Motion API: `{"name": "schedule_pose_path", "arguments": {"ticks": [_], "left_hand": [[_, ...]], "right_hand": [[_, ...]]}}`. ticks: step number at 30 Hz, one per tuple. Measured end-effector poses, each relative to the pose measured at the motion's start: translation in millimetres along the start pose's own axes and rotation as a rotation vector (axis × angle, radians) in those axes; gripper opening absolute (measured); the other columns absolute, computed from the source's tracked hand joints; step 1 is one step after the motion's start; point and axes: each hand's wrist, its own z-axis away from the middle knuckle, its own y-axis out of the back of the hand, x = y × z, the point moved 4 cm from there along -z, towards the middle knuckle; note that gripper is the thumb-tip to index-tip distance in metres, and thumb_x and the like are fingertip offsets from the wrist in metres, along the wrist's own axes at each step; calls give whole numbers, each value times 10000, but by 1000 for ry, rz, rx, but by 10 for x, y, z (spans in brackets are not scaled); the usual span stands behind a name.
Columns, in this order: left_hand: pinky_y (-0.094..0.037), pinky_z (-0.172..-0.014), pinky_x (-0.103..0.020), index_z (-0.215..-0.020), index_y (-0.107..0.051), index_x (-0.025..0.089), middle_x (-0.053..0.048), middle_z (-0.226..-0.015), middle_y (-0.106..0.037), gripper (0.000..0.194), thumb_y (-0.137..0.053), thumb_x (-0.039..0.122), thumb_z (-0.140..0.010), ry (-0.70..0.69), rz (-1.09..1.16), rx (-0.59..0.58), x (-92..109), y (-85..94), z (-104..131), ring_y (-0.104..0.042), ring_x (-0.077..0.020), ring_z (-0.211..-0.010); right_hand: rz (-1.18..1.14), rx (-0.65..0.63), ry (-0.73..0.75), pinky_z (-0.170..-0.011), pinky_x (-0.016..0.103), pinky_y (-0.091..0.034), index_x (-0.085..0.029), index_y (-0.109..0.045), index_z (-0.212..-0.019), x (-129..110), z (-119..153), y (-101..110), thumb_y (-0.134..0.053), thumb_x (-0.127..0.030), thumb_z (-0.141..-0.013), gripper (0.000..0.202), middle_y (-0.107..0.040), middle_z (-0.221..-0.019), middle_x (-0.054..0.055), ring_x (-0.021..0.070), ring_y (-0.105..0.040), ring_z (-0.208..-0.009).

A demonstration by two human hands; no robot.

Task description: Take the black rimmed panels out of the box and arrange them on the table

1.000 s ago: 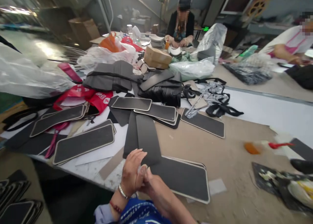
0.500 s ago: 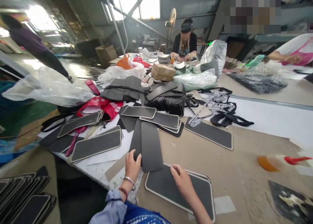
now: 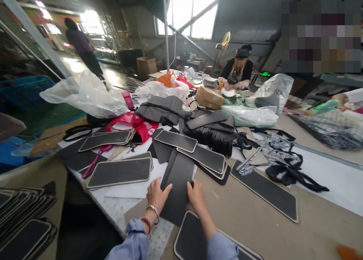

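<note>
A long dark grey panel (image 3: 177,188) lies in front of me, overlapping another dark sheet along its left side. My left hand (image 3: 157,195) rests at the left edge, thumb and fingers apart, the thumb touching the panel. At the opposite edge, my right hand (image 3: 196,196) has its fingers curled in and grips the panel's side; its fingertips are partly hidden. Beneath my right forearm lies a dark rounded panel with a pale border (image 3: 188,233), part of a small stack. Two more bordered panels (image 3: 204,158) lie just past the far end of the grey panel.
More bordered panels (image 3: 120,173) lie to the left, near a red printed bag (image 3: 147,129). Patterned straps (image 3: 273,144) and another panel (image 3: 269,190) are at right. A cardboard box (image 3: 210,97) and plastic bags stand farther back. A co-worker (image 3: 236,69) sits across the table.
My right hand has moved from above the bordered stack to the grey panel's right edge. My left hand has come onto the panel's left side. The view has turned left.
</note>
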Motion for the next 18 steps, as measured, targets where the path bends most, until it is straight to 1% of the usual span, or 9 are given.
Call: {"name": "schedule_pose_path", "arguments": {"ticks": [2,4,6,8,11,13,15,16,18], "left_hand": [[-361,-962,-442,-1222,-407,59,-211,-1215,-496,669,-578,427,-690,28,56,-114,-19,-28,-132,-452,-319,-1148],[-386,-948,-414,-1205,-405,38,-225,-1189,-519,720,-627,429,-643,58,166,-218,-36,-68,-255,-487,-309,-1122],[-439,-892,-403,-1103,-478,55,-213,-1109,-578,657,-669,427,-595,95,251,-305,-52,-92,-363,-550,-306,-1042],[-496,-791,-388,-969,-530,77,-184,-965,-643,550,-685,428,-576,129,287,-408,-67,-95,-454,-618,-291,-900],[-529,-670,-361,-901,-535,94,-142,-833,-671,503,-687,452,-580,143,261,-536,-93,-42,-596,-647,-254,-746],[-532,-662,-352,-933,-534,104,-119,-830,-672,522,-684,462,-584,157,236,-585,-121,19,-708,-645,-241,-736],[-529,-696,-377,-964,-545,98,-116,-829,-664,557,-686,472,-576,139,150,-602,-138,97,-806,-638,-259,-768],[-519,-731,-412,-982,-549,85,-130,-837,-656,591,-692,476,-562,103,58,-565,-138,151,-836,-628,-286,-806],[-453,-837,-513,-1044,-541,65,-179,-935,-620,651,-664,499,-575,-61,-145,-366,-86,288,-806,-566,-360,-957]], "right_hand": [[40,11,-37,-821,386,-402,-80,-599,-996,-45,-17,-40,-370,-274,-836,340,-617,-960,204,297,-560,-955],[64,-6,-52,-797,360,-411,-92,-616,-936,-111,-4,-112,-347,-254,-854,325,-626,-914,192,277,-577,-910],[70,-30,-50,-783,334,-416,-97,-622,-904,-207,25,-202,-338,-246,-868,323,-628,-903,182,255,-586,-880],[58,-53,-47,-783,314,-416,-100,-618,-920,-306,69,-267,-349,-252,-875,312,-630,-917,167,233,-587,-875],[11,-81,-28,-820,284,-407,-139,-588,-1041,-327,209,-200,-392,-281,-872,295,-627,-964,116,196,-571,-912],[-9,-53,15,-848,282,-400,-150,-544,-1131,-173,402,6,-409,-293,-865,331,-608,-1010,107,185,-551,-936],[20,59,13,-865,305,-400,-121,-535,-1138,155,703,330,-399,-298,-861,356,-588,-1023,129,194,-536,-936],[59,152,-41,-880,324,-396,-110,-540,-1118,379,892,520,-387,-307,-859,360,-582,-1022,138,203,-526,-944],[192,358,-227,-899,379,-382,-101,-559,-1049,879,1312,888,-392,-350,-836,368,-574,-1004,158,240,-505,-965]]}}
